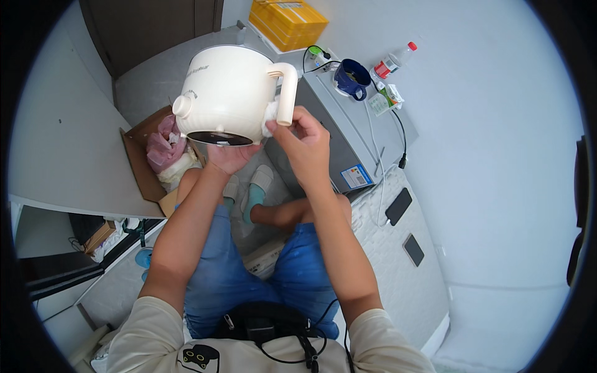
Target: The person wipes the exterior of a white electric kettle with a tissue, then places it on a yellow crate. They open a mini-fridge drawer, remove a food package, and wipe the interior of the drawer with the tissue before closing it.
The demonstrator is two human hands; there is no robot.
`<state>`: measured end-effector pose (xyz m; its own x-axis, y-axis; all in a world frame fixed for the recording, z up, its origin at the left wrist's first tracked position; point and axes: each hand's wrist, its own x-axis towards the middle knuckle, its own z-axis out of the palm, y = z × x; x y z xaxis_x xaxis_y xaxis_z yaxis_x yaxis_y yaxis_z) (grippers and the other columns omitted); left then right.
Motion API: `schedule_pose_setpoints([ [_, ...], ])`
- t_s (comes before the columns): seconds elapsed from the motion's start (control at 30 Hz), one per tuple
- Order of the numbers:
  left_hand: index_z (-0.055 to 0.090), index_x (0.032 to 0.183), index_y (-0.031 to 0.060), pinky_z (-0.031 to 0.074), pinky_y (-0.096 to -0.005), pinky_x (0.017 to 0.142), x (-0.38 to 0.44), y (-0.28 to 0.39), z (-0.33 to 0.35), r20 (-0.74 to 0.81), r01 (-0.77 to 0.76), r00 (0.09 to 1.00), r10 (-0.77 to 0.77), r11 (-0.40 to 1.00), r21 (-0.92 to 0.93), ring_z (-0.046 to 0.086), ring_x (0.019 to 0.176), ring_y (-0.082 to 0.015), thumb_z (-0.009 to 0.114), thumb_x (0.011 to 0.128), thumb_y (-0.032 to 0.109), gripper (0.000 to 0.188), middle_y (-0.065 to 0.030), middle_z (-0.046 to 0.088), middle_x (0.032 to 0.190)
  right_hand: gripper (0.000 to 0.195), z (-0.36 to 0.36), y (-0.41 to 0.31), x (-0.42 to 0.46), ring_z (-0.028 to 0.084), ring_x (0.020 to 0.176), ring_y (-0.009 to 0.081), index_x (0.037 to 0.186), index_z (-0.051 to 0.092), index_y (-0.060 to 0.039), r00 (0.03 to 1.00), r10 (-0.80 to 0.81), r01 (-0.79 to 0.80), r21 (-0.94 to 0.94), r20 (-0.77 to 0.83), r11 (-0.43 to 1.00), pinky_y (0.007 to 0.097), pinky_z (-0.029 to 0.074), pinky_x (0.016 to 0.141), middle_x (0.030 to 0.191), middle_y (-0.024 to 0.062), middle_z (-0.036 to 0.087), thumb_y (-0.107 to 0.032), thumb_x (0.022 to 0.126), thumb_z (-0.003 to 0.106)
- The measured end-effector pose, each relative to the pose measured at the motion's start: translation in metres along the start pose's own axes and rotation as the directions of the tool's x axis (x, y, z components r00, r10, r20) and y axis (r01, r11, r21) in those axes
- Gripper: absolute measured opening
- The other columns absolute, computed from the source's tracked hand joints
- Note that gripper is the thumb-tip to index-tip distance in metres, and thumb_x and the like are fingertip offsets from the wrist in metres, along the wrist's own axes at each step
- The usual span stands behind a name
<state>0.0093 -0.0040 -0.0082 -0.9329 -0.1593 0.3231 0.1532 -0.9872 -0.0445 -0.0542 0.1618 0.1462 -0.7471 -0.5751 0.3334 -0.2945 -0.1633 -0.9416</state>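
A cream-coloured electric pot (pixel 228 93) with a side handle, a round front knob and a dark panel near its base is held up before me. My left hand (pixel 233 157) supports it from below, palm against its underside. My right hand (pixel 303 140) pinches a crumpled white tissue or cloth (pixel 270 116) against the pot's wall, just beside the lower end of the handle. Part of the tissue is hidden by the handle and my fingers.
A grey cabinet or small fridge (pixel 345 121) bears a dark blue mug (pixel 352 79), a plastic bottle (pixel 392 63), a carton (pixel 385 100) and cables. Two phones (pixel 399 206) (pixel 413 250) lie on a white mattress (pixel 387 261). A cardboard box (pixel 140 163) with bags stands left, a yellow box (pixel 287 25) beyond.
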Motion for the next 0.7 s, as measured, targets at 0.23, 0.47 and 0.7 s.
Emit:
schedule_pose_setpoints([
  [0.23, 0.034, 0.167, 0.0113, 0.064, -0.0611, 0.095, 0.003, 0.005, 0.004, 0.004, 0.019, 1.0, -0.019, 0.999, 0.034, 0.049, 0.142, -0.0561, 0.046, 0.103, 0.07, 0.087, -0.0224, 0.044, 0.165, 0.018, 0.022, 0.005, 0.043, 0.058, 0.078, 0.0074, 0.103, 0.076, 0.0029, 0.977, 0.132, -0.092, 0.227, -0.168, 0.97, 0.0236, 0.05, 0.073, 0.094, 0.0016, 0.068, -0.006, 0.089, 0.083],
  [0.47, 0.036, 0.165, 0.0093, 0.057, -0.0617, 0.105, -0.001, 0.01, 0.0, 0.112, -0.031, 0.993, 0.031, 1.0, 0.004, 0.05, 0.144, -0.0505, 0.047, 0.103, 0.068, 0.086, -0.0227, 0.045, 0.164, 0.018, 0.015, 0.017, 0.007, 0.061, 0.089, 0.0112, 0.103, 0.078, 0.0013, 0.998, -0.052, 0.044, 0.161, 0.045, 0.986, 0.026, 0.051, 0.079, 0.104, 0.0042, 0.068, -0.002, 0.086, 0.084],
  [0.7, 0.045, 0.159, 0.0068, 0.053, -0.0612, 0.113, 0.009, -0.001, 0.023, -0.171, -0.023, 0.984, 0.049, 0.988, 0.155, 0.057, 0.14, -0.0445, 0.044, 0.102, 0.069, 0.085, -0.0215, 0.053, 0.159, 0.018, 0.018, 0.033, -0.025, 0.06, 0.089, 0.01, 0.106, 0.075, 0.0035, 0.994, -0.084, 0.1, 0.238, -0.076, 0.966, 0.0249, 0.051, 0.08, 0.102, 0.0031, 0.066, 0.005, 0.089, 0.08],
])
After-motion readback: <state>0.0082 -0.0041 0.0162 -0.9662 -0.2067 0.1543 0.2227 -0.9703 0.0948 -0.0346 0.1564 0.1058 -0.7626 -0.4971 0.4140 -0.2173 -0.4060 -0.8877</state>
